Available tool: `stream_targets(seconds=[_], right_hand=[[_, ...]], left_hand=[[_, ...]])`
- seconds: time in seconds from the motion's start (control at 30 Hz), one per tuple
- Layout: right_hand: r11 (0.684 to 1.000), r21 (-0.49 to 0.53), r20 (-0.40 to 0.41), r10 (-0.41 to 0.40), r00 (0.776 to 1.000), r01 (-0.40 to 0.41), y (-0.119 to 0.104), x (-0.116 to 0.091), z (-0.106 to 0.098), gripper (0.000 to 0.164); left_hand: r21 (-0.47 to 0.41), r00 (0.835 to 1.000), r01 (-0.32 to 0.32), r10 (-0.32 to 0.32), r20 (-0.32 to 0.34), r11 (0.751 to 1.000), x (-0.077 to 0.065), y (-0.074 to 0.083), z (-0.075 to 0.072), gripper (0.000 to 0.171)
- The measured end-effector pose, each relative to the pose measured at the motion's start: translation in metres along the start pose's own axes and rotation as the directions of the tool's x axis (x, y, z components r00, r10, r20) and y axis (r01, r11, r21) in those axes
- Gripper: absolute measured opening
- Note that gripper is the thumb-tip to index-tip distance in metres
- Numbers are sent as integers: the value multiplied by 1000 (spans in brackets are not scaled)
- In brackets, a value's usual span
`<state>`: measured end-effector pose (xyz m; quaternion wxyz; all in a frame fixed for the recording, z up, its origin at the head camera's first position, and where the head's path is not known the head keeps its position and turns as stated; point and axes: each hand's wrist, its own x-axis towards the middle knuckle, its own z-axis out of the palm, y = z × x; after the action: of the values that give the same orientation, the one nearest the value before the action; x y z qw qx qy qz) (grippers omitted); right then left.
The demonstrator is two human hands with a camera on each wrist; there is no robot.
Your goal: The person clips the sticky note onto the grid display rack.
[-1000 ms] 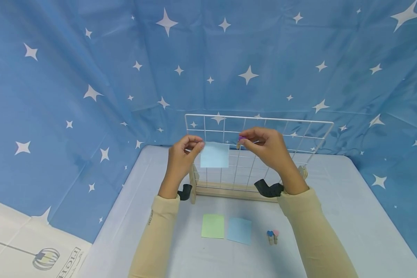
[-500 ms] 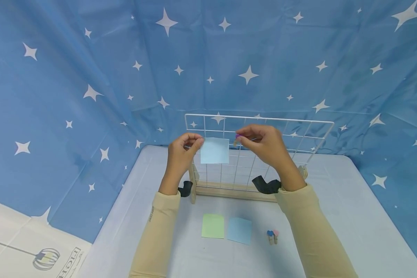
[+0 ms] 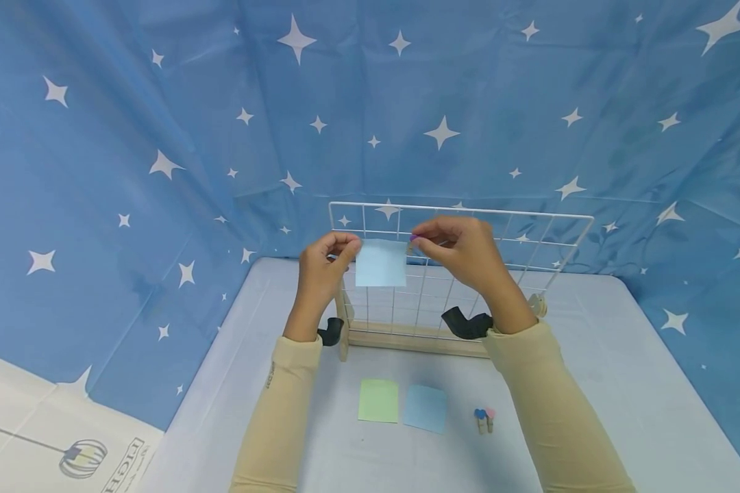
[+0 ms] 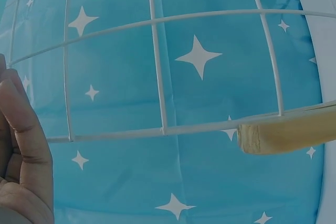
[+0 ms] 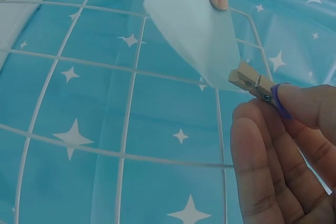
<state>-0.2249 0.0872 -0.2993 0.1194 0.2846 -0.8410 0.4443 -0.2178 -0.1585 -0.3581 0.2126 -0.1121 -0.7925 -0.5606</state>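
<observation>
My left hand point(image 3: 325, 266) pinches a light blue sticky note point(image 3: 380, 263) by its upper left corner, in front of a white wire grid rack point(image 3: 462, 207). Between thumb and fingers of my right hand point(image 3: 466, 250) is a small wooden clothespin point(image 5: 255, 83) with a purple ornament on its end. In the right wrist view the clothespin's tip lies right at the note's corner, with its jaws slightly parted. Only part of the left hand's fingers shows in the left wrist view, and the note is out of sight there.
On the white table point(image 3: 234, 424) lie a green sticky note point(image 3: 378, 400) and a second blue sticky note point(image 3: 425, 409). Right of them are two small clothespins, one with a blue heart point(image 3: 480, 415), one with a pink heart point(image 3: 490, 413). The rack's wooden base point(image 3: 419, 342) stands behind.
The note in my left hand has risen a little against the rack. My right hand has moved left and slightly up, bringing the clothespin to the note's upper right corner.
</observation>
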Motion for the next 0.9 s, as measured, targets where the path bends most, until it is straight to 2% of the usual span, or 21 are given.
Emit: stream_targets(seconds=[0.43,0.9], right_hand=[[1000,7,-21,-24,999,24,-9,7,4,17],[997,-71,-75,-49,996,43,-13,12,13,12]], left_hand=[[-26,999,-16,15,-47,1000,2,-2,3,30],[-83,997,-11,5,-77,996,3,-1,5,30]])
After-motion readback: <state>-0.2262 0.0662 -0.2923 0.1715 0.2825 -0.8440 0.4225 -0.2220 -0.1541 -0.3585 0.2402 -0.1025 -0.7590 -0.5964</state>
